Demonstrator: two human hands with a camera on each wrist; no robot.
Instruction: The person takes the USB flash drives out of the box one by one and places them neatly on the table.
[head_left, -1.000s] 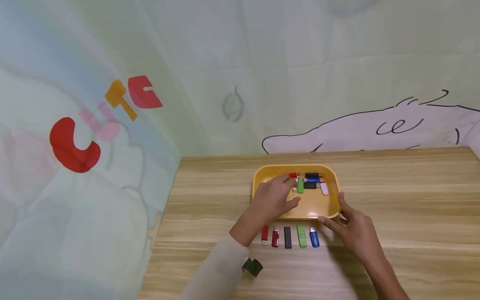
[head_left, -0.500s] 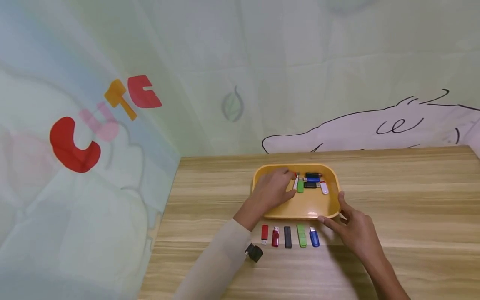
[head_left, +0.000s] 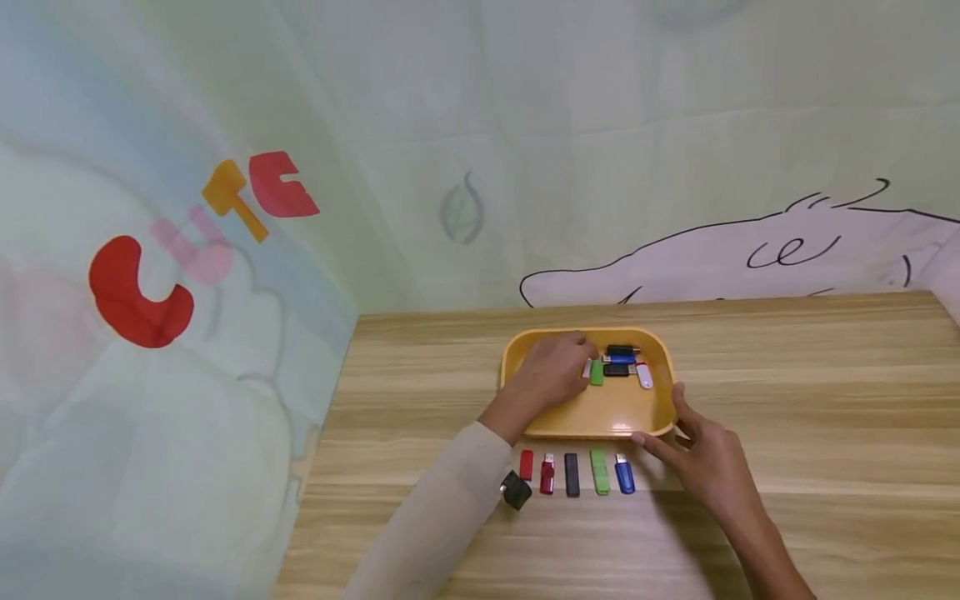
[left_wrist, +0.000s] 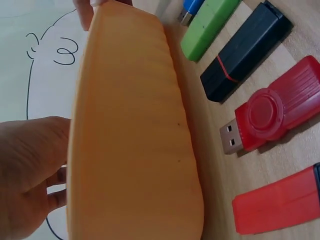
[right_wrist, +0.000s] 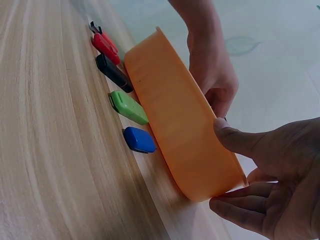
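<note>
A yellow-orange plastic tray (head_left: 592, 417) stands on the table. My left hand (head_left: 547, 367) reaches down into its left part, beside a green USB stick (head_left: 597, 372) and a white one (head_left: 588, 367). Those fingertips are hidden, so whether they pinch anything does not show. My right hand (head_left: 708, 458) grips the tray's near right corner, thumb (right_wrist: 227, 132) on the rim and fingers around the side. Inside the tray, to the right, lie a blue USB stick (head_left: 621, 360), two black ones (head_left: 617, 370) and a white one with a red end (head_left: 644, 375).
Before the tray a row lies on the table: red USB stick (left_wrist: 277, 202), dark red one (left_wrist: 280, 107), black one (left_wrist: 245, 52), green one (left_wrist: 207, 27) and blue one (right_wrist: 139, 139). A black wrist camera (head_left: 516, 490) sits by the left sleeve. A printed cloth (head_left: 450, 125) hangs behind.
My left hand has shifted slightly right within the tray and now covers the red USB stick seen earlier. The white stick turned to lie alongside the green one. My right hand keeps its hold.
</note>
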